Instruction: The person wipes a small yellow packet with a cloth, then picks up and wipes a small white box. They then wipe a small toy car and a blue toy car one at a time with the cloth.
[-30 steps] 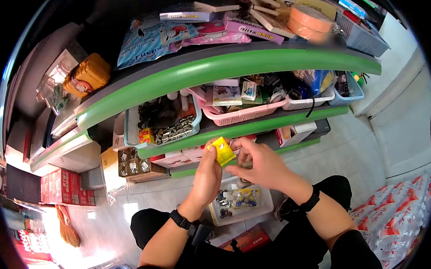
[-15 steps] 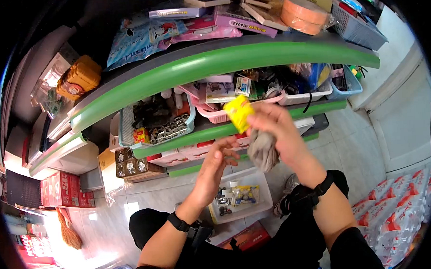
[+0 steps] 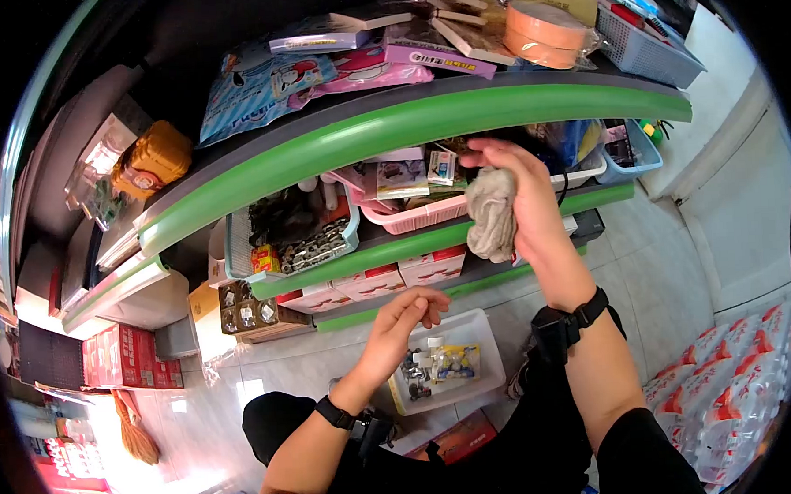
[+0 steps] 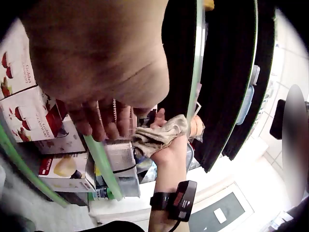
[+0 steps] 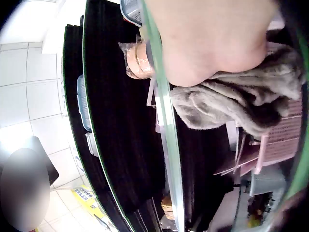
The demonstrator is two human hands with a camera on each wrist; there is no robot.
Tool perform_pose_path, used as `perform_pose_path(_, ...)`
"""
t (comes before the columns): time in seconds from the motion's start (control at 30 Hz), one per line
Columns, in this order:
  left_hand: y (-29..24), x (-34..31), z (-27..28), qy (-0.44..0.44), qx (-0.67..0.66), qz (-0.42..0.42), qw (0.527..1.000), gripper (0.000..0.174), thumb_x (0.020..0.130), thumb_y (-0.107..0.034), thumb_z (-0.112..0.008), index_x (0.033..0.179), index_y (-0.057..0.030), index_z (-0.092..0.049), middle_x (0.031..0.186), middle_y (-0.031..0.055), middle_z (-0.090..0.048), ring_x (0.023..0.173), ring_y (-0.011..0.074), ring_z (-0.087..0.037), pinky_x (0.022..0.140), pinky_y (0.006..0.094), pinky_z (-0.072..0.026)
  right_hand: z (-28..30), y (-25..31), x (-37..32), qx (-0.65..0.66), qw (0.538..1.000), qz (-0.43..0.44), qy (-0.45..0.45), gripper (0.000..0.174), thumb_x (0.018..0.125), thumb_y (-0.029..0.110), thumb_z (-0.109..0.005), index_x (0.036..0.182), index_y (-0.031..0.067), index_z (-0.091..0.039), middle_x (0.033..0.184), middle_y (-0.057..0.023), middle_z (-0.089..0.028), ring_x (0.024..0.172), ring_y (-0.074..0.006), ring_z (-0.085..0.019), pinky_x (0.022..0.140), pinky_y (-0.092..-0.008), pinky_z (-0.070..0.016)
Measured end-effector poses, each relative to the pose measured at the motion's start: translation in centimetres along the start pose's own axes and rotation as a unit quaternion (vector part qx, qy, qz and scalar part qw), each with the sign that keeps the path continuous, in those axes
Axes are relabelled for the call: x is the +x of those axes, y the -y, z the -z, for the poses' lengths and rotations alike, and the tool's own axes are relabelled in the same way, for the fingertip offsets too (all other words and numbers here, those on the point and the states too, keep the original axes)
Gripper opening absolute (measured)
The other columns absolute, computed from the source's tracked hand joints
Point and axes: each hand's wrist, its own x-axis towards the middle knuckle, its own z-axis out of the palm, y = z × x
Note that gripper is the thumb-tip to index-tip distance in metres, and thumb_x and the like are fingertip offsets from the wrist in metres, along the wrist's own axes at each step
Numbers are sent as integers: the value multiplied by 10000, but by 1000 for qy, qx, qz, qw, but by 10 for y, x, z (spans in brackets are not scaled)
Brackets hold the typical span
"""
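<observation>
My right hand reaches in over the pink basket on the middle shelf, holding a crumpled grey cloth against its palm. The fingertips extend past the cloth among the basket's contents and are partly hidden. In the right wrist view the cloth bunches below the hand, close to the basket's pink wall. Lower and to the left, my left hand hangs with loosely bent fingers and holds nothing. Beneath it, a white plastic tub on the floor contains a yellow-and-clear packet and small dark items.
A green shelf edge runs just above the right hand. Left of the pink basket stands a light blue basket of metal parts. Red-and-white boxes fill the lower shelf. Plastic-wrapped bottles stand at the right.
The yellow packet passed from my left hand to my right, and is now out of sight. My right hand moved up to the pink basket with the cloth; the left dropped slightly.
</observation>
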Motion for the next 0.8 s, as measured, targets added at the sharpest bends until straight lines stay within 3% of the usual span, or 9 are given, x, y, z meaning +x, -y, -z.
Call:
perform_pose_path(0.23,14,1,8,-53,253,54,964,419,1032,-319,-654,773,10,-628,617,14,-506,612,102,-448,579,325,-416,23,-8,-32,120,945,-282,115,371,1025,406,-597,1004,40,-652,799,-48,-634,665,-156,-607,555,-304,-508)
perform_pose_path(0.43,37,-2,18,44,501,61,862,334,935,-288,-724,804,2,-624,713,177,-619,649,340,-590,631,443,-466,40,-54,-67,216,877,-412,124,520,1051,490,-516,1144,-15,-603,949,-99,-659,769,-206,-636,656,-348,-555)
perform_pose_path(0.5,45,-4,14,68,528,51,845,302,938,-274,-707,837,2,-640,772,201,-650,718,382,-622,665,466,-480,63,-61,-62,287,849,-418,149,568,1068,514,-452,1184,-22,-602,993,-137,-685,816,-248,-679,712,-388,-603)
perform_pose_path(0.57,58,-6,13,84,550,20,831,278,939,-278,-687,874,-9,-670,837,226,-684,800,432,-654,703,501,-502,67,-22,-58,339,864,-368,64,589,1087,521,-400,1246,-19,-572,1105,-158,-686,920,-258,-696,757,-397,-613)
perform_pose_path(0.63,67,-6,10,102,566,38,817,260,953,-279,-658,935,-22,-695,898,226,-699,862,440,-668,750,523,-516,57,26,-72,272,945,-180,6,488,1054,454,-539,1212,-2,-609,1104,-143,-710,910,-236,-719,753,-380,-618)
perform_pose_path(0.67,73,-5,10,111,572,47,811,256,956,-277,-654,951,-25,-696,907,222,-701,867,438,-668,753,520,-517,56,40,-78,247,956,-149,44,573,1052,478,-505,1269,-46,-586,1269,-195,-674,1121,-263,-701,884,-403,-607)
perform_pose_path(0.7,81,-3,11,119,579,54,805,252,958,-276,-650,966,-28,-697,915,219,-703,872,436,-668,755,517,-519,81,34,-70,393,885,-146,202,693,939,672,-624,1300,82,-595,1430,-205,-579,1158,-379,-660,938,-570,-568)
perform_pose_path(0.77,111,0,25,165,600,102,776,257,966,-280,-627,1009,-36,-696,944,217,-709,904,428,-673,776,507,-521,78,36,-75,257,959,-102,68,329,1005,402,-631,1062,84,-692,947,-118,-742,873,-282,-734,830,-472,-616)
perform_pose_path(0.8,125,1,30,185,606,127,763,259,967,-280,-620,1014,-36,-693,955,222,-709,913,430,-671,782,506,-521,84,31,-73,256,956,-131,52,265,1009,337,-625,1034,83,-695,915,-101,-740,835,-267,-733,793,-454,-621)
